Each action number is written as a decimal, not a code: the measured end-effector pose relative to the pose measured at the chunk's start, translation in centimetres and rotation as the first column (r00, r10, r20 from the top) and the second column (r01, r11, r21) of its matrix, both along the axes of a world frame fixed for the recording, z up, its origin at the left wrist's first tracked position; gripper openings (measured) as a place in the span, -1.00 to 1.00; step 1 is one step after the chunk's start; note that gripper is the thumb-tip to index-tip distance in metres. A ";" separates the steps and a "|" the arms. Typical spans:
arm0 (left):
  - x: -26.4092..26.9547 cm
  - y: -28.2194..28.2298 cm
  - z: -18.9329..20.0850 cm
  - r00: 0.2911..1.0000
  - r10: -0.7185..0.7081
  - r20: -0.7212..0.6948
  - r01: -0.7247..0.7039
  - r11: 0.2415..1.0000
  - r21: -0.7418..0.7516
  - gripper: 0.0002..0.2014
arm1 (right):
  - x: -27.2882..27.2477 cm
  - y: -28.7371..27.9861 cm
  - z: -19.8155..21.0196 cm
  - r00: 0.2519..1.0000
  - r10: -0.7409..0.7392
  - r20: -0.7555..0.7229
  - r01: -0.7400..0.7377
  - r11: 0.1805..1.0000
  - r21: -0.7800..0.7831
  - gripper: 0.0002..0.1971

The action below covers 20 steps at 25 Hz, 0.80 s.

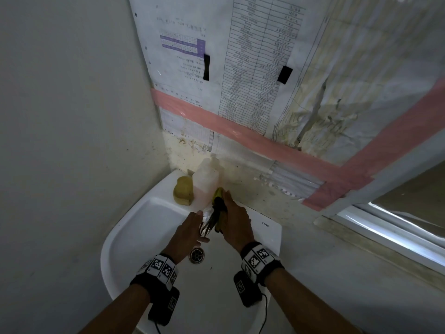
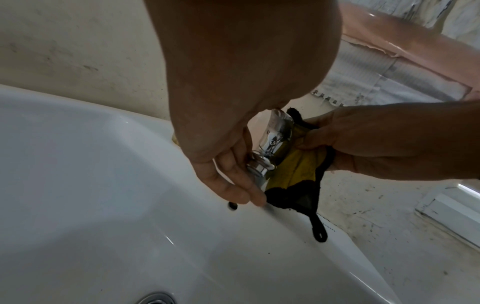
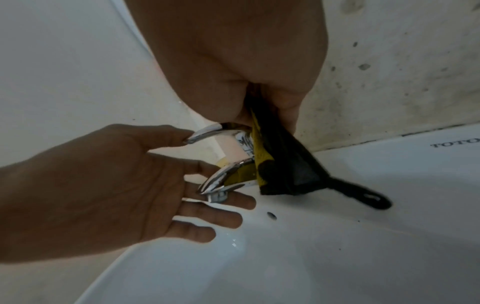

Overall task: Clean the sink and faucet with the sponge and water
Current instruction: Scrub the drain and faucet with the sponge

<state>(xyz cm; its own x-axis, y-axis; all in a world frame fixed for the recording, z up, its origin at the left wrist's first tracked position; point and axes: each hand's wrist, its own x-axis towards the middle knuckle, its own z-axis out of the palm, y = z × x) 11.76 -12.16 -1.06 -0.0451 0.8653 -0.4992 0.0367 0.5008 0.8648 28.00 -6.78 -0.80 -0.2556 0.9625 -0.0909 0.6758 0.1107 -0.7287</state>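
All three views are dim and slightly grainy. Daylight enters from the window (image 1: 397, 227) at the right edge of the head view, where its frame glares white. The wall (image 1: 60, 116) at left falls into grey shade. Small highlights glint on the faucet (image 2: 275, 133) and along the sink (image 2: 78, 164) rim. Straight lines bow toward the frame edges. In both wrist views the near palms fill the upper frame, soft and shadowed.
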 end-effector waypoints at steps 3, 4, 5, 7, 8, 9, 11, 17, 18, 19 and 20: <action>0.0 0.0 0.1 1.000 -0.012 -0.008 0.012 1.000 -0.003 -0.35 | -0.1 -2.4 1.0 0.995 0.091 0.040 -0.094 0.993 0.071 -0.34; 0.1 -0.1 0.1 1.000 -0.016 -0.015 0.015 1.000 -0.007 -0.34 | -0.1 -3.5 1.2 0.988 0.147 0.038 -0.151 0.983 0.106 -0.25; 0.2 -0.1 0.1 1.000 -0.014 -0.022 0.014 1.000 -0.011 -0.36 | -0.2 -4.5 1.4 0.984 0.180 0.015 -0.180 0.973 0.144 -0.19; 0.4 -0.2 0.2 0.999 -0.015 -0.038 0.015 1.000 -0.015 -0.46 | -0.5 -5.1 0.7 0.983 0.162 -0.084 -0.142 0.969 0.200 -0.21; 0.4 -0.2 0.0 0.999 -0.021 -0.041 0.021 1.000 -0.011 -0.50 | -0.8 -4.7 0.4 0.984 0.108 -0.144 -0.082 0.981 0.174 -0.24; 0.3 -0.2 0.0 0.999 -0.023 -0.041 0.023 1.000 -0.004 -0.52 | -1.1 -3.8 0.2 0.980 0.031 -0.197 -0.009 0.994 0.111 -0.29; 0.3 -0.1 -0.1 0.999 -0.033 -0.041 0.033 0.999 0.008 -0.51 | -1.4 -1.2 -0.6 0.968 -0.138 -0.210 0.133 0.990 -0.036 -0.40; 0.6 -0.1 0.7 0.995 -0.051 -0.090 0.051 0.999 0.003 -0.62 | -0.4 2.3 -1.1 0.974 -0.220 -0.049 0.200 0.945 -0.258 -0.59; 0.6 -0.1 0.7 0.995 -0.054 -0.089 0.053 0.999 -0.005 -0.55 | -0.3 2.1 -1.1 0.973 -0.226 -0.038 0.205 0.934 -0.293 -0.62; 0.6 -0.1 0.7 0.995 -0.054 -0.088 0.053 0.999 -0.011 -0.52 | -0.1 1.9 -0.9 0.974 -0.225 -0.037 0.202 0.925 -0.322 -0.62; 0.6 -0.1 0.7 0.994 -0.051 -0.092 0.050 0.999 -0.008 -0.54 | 0.1 1.7 -0.7 0.974 -0.224 -0.038 0.198 0.918 -0.343 -0.59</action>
<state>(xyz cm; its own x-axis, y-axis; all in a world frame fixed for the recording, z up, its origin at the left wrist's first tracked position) 12.36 -12.25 -0.33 -0.0471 0.8647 -0.5001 0.1412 0.5014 0.8536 28.10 -5.12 -1.55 -0.0685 0.9115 -0.4055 0.5982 -0.2878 -0.7479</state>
